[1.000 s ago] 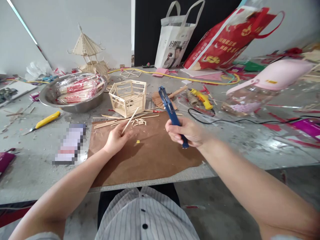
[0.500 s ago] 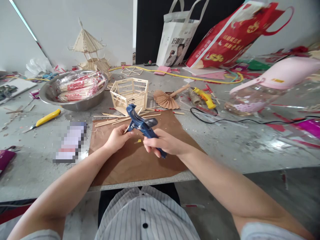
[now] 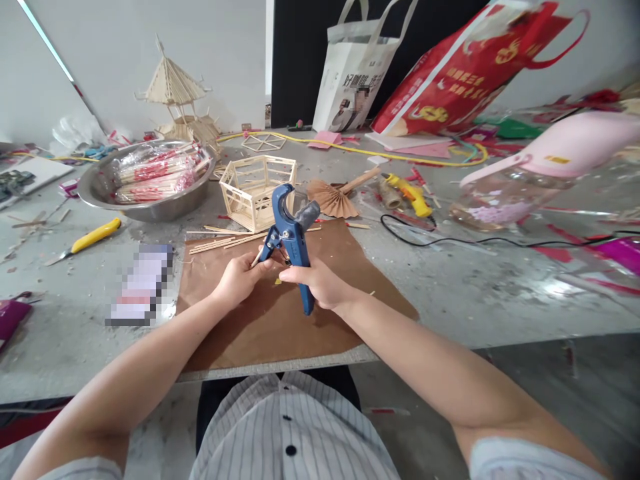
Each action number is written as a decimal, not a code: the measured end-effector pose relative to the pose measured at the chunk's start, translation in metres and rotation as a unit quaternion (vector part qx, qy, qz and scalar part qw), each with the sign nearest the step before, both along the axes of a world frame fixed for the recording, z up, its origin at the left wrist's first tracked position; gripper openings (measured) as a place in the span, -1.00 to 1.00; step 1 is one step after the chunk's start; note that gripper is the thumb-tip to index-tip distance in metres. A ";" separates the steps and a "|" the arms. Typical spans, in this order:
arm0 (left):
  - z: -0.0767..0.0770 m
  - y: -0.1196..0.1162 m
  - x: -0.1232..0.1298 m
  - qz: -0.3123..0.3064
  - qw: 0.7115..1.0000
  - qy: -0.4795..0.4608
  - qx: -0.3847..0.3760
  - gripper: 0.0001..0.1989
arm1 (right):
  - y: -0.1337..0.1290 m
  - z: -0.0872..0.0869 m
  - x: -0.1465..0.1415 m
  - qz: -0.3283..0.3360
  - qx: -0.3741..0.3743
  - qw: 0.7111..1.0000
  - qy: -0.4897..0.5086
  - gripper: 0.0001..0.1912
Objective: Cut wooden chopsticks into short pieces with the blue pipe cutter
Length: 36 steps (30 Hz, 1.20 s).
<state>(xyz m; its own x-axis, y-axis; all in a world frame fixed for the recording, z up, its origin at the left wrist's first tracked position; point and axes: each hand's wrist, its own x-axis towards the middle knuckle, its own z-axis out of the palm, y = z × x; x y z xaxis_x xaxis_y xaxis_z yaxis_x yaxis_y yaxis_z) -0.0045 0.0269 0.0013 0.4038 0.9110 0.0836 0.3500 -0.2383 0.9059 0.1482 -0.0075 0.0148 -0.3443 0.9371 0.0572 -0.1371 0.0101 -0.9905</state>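
My right hand (image 3: 325,283) grips a blue pipe cutter (image 3: 298,257) by its handle, its curved jaw pointing up and away from me. Close by on the left, my left hand (image 3: 240,277) has thumb and fingers pinched on a thin wooden stick (image 3: 257,256), right beside the cutter's other, shorter blue handle. Whether the left fingers also touch that handle is hard to tell. Both hands are over a brown mat (image 3: 240,340). Loose wooden sticks (image 3: 213,246) lie at its far edge, before a six-sided stick frame (image 3: 235,200) partly hidden by the cutter.
A metal bowl (image 3: 150,212) of wrapped sticks and a stick pagoda (image 3: 175,83) stand back left. Left lie a yellow utility knife (image 3: 95,235) and a blurred phone (image 3: 143,283). Rightward are a paper fan (image 3: 333,199), yellow glue gun (image 3: 410,193), black cord (image 3: 480,243) and pink-lidded bottle (image 3: 510,193).
The pipe cutter has swung from a leftward slant to nearly upright, its jaw now further right. My right hand has turned with it; my left hand has shifted slightly right.
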 end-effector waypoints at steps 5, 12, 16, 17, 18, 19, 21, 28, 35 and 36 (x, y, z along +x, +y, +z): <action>0.001 -0.006 0.005 0.039 0.999 -0.025 -0.025 -0.59 | 0.004 -0.001 0.007 -0.042 -0.024 0.997 0.068 -0.76; -0.001 -0.008 0.007 0.027 0.999 0.003 -0.024 -0.66 | -0.003 0.008 0.021 0.012 -0.095 0.990 0.108 -0.75; -0.002 -0.009 0.008 0.035 0.998 -0.012 -0.047 -0.69 | -0.004 0.005 0.017 -0.016 -0.128 0.983 0.127 -0.78; -0.002 -0.010 0.009 0.034 0.997 -0.025 -0.058 -0.69 | -0.004 0.003 0.015 -0.029 -0.134 0.983 0.125 -0.79; -0.001 -0.011 0.009 0.031 0.996 -0.040 -0.070 -0.68 | -0.004 0.001 0.013 -0.037 -0.138 0.982 0.122 -0.79; -0.001 -0.011 0.010 0.025 0.995 -0.055 -0.083 -0.68 | -0.004 -0.001 0.011 -0.038 -0.140 0.982 0.120 -0.78; -0.001 -0.012 0.011 0.019 0.990 -0.083 -0.109 -0.66 | -0.006 0.000 0.009 -0.020 -0.137 0.982 0.127 -0.75; -0.008 -0.001 0.000 0.072 0.996 -0.029 -0.047 -0.65 | -0.013 0.022 0.029 -0.057 -0.141 0.982 0.114 -0.68; -0.005 -0.005 -0.004 0.069 0.991 0.076 0.080 -0.67 | -0.002 0.025 0.079 -0.151 -0.105 0.931 -0.317 -0.84; -0.004 -0.006 -0.004 0.066 0.990 0.086 0.089 -0.68 | -0.001 0.023 0.084 -0.144 -0.092 0.916 -0.364 -0.86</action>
<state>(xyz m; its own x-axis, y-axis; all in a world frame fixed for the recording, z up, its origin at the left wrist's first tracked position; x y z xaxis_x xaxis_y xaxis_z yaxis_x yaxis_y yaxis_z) -0.0081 0.0209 -0.0031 0.3045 0.9340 0.1868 0.5347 -0.3300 0.7780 0.2317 -0.0088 0.0377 0.0349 0.9659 -0.2567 0.5419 -0.2341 -0.8072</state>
